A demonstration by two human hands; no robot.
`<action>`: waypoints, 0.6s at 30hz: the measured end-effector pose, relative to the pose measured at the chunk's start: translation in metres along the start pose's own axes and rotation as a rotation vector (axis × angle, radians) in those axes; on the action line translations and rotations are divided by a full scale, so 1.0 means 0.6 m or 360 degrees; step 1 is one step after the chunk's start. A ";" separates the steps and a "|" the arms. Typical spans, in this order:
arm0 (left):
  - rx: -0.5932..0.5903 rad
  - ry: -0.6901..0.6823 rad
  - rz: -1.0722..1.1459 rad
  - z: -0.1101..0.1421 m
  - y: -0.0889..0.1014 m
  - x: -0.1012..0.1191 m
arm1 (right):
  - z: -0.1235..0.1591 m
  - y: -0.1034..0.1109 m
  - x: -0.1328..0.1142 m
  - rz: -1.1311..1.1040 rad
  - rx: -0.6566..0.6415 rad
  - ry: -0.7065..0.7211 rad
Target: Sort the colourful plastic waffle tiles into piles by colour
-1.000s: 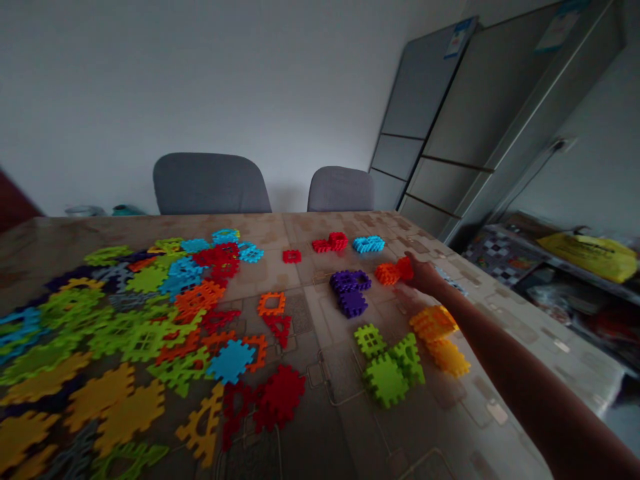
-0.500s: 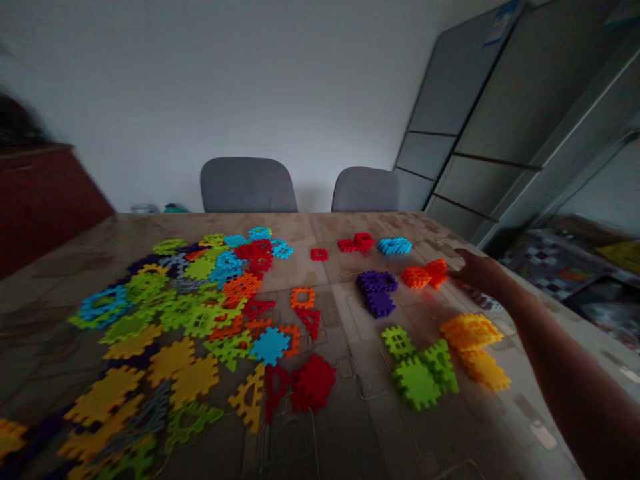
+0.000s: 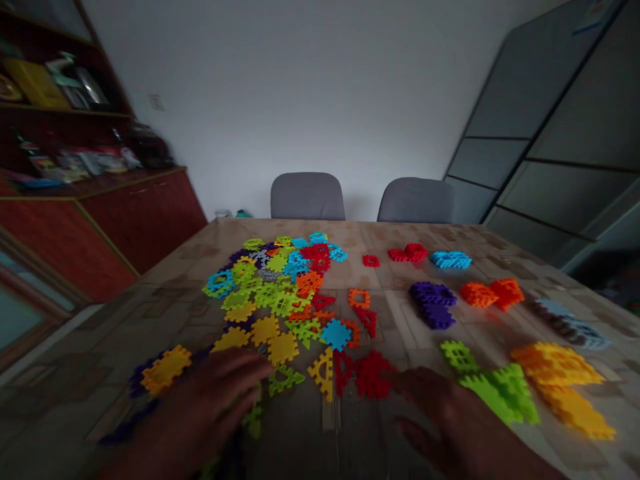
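Observation:
My left hand (image 3: 205, 407) is low over the yellow and green interlocking plastic pieces at the near left, blurred, its fingers stretched out and apart. A yellow notched piece (image 3: 167, 369) lies beside it, and a green triangular piece (image 3: 285, 380) lies just past its fingertips. My right hand (image 3: 440, 410) has thumb and fingers apart, with nothing seen between them. Its fingertips reach the edge of a dark red notched piece (image 3: 373, 375); whether they touch it I cannot tell. A yellow triangular piece (image 3: 323, 375) lies between the hands.
A mixed pile (image 3: 270, 293) of flat pieces spreads over the table's left-centre. On the right stand groups by colour: purple (image 3: 434, 305), blue (image 3: 451, 259), orange (image 3: 480, 294), green (image 3: 493, 393), yellow (image 3: 555, 367) and grey (image 3: 570, 323). Two grey chairs (image 3: 307, 197) stand behind the table (image 3: 165, 293).
My right hand has come back from beside the orange group to the red piece near the front. My left hand has entered view. The view has turned left.

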State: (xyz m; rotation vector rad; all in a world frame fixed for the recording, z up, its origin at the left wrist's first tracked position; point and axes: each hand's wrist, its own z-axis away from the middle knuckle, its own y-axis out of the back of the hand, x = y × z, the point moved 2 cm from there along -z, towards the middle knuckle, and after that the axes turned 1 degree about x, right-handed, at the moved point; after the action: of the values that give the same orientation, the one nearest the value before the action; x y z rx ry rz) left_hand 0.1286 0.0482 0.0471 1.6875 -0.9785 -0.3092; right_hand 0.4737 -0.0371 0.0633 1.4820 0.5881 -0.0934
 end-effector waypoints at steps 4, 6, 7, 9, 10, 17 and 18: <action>0.0163 0.0442 -0.0120 -0.023 0.057 -0.117 | -0.024 -0.055 -0.030 0.0043 -0.0190 0.0031; 0.0108 0.0482 -0.0082 -0.020 0.063 -0.147 | -0.036 -0.063 -0.038 0.0024 -0.0215 0.0023; 0.0089 0.0473 -0.0063 -0.016 0.062 -0.155 | -0.041 -0.063 -0.042 -0.0002 -0.0203 0.0026; 0.0055 0.0438 -0.0025 -0.005 0.056 -0.163 | -0.048 -0.063 -0.055 -0.0078 -0.0176 0.0064; 0.0038 0.0432 -0.0012 0.002 0.053 -0.165 | -0.050 -0.064 -0.063 -0.0116 -0.0161 0.0095; -0.0177 0.0460 -0.0106 0.064 0.080 -0.203 | -0.055 -0.117 -0.095 -0.0104 -0.0121 0.0421; -0.0197 0.0465 -0.0112 0.073 0.085 -0.209 | -0.055 -0.126 -0.096 -0.0095 -0.0104 0.0478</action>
State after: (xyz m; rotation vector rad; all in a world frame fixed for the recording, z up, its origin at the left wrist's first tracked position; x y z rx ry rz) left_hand -0.0004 0.1076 0.0431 1.6024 -0.6717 -0.1597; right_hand 0.3834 -0.0313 0.0200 1.4248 0.8699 0.1031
